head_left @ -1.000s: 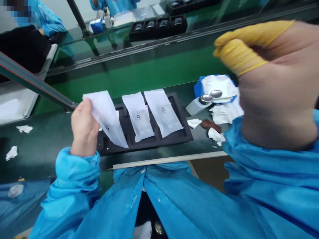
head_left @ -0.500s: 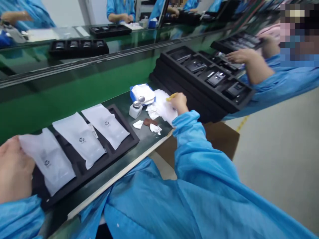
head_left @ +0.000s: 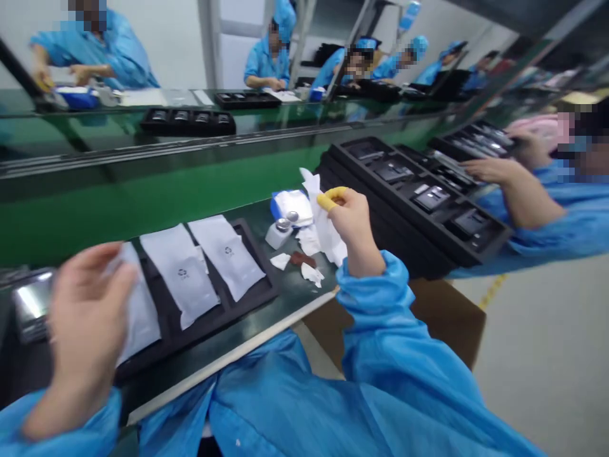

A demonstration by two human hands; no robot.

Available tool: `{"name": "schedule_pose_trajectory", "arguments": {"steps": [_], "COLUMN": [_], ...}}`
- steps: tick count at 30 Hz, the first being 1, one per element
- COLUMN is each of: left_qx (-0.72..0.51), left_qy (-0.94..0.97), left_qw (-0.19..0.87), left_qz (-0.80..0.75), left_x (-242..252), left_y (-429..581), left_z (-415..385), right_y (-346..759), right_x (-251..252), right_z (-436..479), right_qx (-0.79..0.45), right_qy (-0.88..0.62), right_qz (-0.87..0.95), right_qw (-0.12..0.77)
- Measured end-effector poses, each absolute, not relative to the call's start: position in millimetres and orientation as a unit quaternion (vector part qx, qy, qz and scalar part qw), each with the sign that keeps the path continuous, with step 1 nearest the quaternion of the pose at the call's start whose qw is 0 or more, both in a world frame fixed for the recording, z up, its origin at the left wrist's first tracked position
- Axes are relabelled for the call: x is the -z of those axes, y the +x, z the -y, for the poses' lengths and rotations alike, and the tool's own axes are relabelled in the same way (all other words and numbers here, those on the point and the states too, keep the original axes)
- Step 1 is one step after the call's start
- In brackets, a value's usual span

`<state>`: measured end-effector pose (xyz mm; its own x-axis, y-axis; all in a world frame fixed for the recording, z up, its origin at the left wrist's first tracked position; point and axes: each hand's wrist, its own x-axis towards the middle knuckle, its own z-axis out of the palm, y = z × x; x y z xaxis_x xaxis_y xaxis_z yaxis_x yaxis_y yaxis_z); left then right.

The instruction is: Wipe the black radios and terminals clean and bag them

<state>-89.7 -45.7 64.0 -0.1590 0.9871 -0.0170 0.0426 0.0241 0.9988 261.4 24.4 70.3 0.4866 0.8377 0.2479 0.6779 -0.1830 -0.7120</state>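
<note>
My right hand [head_left: 351,219], with yellow finger covers on thumb and forefinger, pinches a thin white bag [head_left: 328,231], one end of which stands up. On the left, my left hand [head_left: 92,311] is over the upper end of a white printed bag [head_left: 140,311]; its thumb and fingers are apart, somewhat blurred. That bag lies in a black foam tray [head_left: 259,263], beside a middle white bag [head_left: 183,273] and a right white bag [head_left: 231,254] with a recycling mark. Part of the tray is hidden by my left hand.
A pump bottle [head_left: 279,233], a blue box of white wipes [head_left: 294,208] and crumpled scraps [head_left: 311,274] sit between my hands. Stacked black trays [head_left: 419,209] with devices rise at right, near a co-worker's hand [head_left: 490,171]. A shiny device [head_left: 33,301] lies far left.
My view has tilted up. My right hand has raised the white bag's end from the bench. My left hand has moved right over the left bag, and its fingers have parted.
</note>
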Motion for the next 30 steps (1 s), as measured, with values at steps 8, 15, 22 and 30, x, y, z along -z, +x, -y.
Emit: {"name": "schedule_pose_trajectory", "arguments": {"steps": [8,15,22,30], "left_qx": [-0.606,-0.702,-0.606,-0.628], "left_qy": [0.374,0.190,0.171,0.158], "left_qw": [0.581,0.464,0.447,0.410], "left_qz": [-0.394,-0.506,-0.635,-0.643], "left_x": [-51.7,-51.4,-61.0,-47.3], "left_y": [-72.0,-156.9,-220.4,-232.9], "left_z": [37.5,74.9,142.7,131.0], "right_y": [62.0,-24.5,-134.2,-201.0], "right_x": [-81.4,-97.1,-74.0,-36.4], "right_z": [3.6,-20.6,-86.4,-98.6], "right_qx": [-0.326,-0.292,-0.285,-0.284], "right_qy": [-0.397,-0.335,-0.424,-0.514], "right_qz": [0.754,0.834,0.854,0.809], "right_qw": [0.410,0.328,0.097,0.035]}}
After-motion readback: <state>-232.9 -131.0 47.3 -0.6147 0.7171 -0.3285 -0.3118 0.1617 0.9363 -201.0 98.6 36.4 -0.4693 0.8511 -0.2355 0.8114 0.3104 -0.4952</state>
